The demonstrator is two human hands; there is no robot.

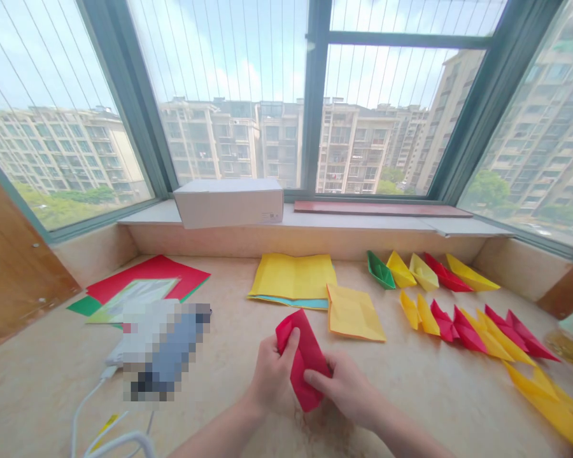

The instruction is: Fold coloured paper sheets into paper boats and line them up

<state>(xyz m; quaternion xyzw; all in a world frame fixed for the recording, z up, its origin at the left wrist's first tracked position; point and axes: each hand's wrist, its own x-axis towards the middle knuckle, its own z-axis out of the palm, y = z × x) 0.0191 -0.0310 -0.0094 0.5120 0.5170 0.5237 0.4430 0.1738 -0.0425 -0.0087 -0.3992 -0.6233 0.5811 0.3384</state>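
Observation:
A folded piece of red paper point(309, 346) is held between my two hands above the counter. My left hand point(273, 369) grips its upper left edge, thumb lying on the front face. On the lower right side, my right hand point(346, 381) pinches the paper with the thumb in front; the other fingers are mostly hidden behind it. Just beyond the hands lie a folded orange-yellow paper point(356, 315) and a creased yellow sheet point(293, 275) with a blue sheet point(291, 301) showing beneath.
Folded paper boats, such as a green one point(381, 270), and other folded shapes in yellow and red point(465, 331) stand at right. At left are red sheets point(153, 273), a pixelated object point(172, 356) and a white cable point(79, 407). A white box point(229, 205) sits on the sill.

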